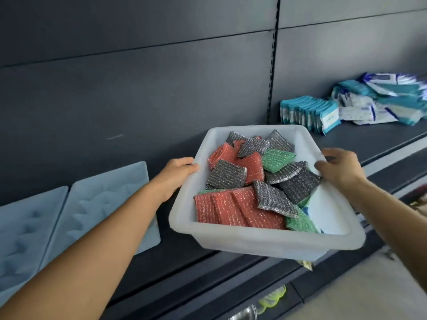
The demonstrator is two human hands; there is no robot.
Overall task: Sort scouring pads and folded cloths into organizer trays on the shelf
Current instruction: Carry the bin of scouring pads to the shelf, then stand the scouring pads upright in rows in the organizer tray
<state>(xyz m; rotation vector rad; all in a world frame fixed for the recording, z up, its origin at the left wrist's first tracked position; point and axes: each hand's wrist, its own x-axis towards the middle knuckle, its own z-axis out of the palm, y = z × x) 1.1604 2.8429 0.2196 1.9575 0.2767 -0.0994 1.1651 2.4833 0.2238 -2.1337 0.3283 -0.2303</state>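
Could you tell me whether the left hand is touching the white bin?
Touching. The head view shows the left hand gripping the white bin, fingers curled over its left rim.

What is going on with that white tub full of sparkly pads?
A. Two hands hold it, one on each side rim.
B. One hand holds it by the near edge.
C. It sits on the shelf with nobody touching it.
A: the left hand grips the left rim of the white tub and the right hand grips the right rim, with the pads heaped inside.
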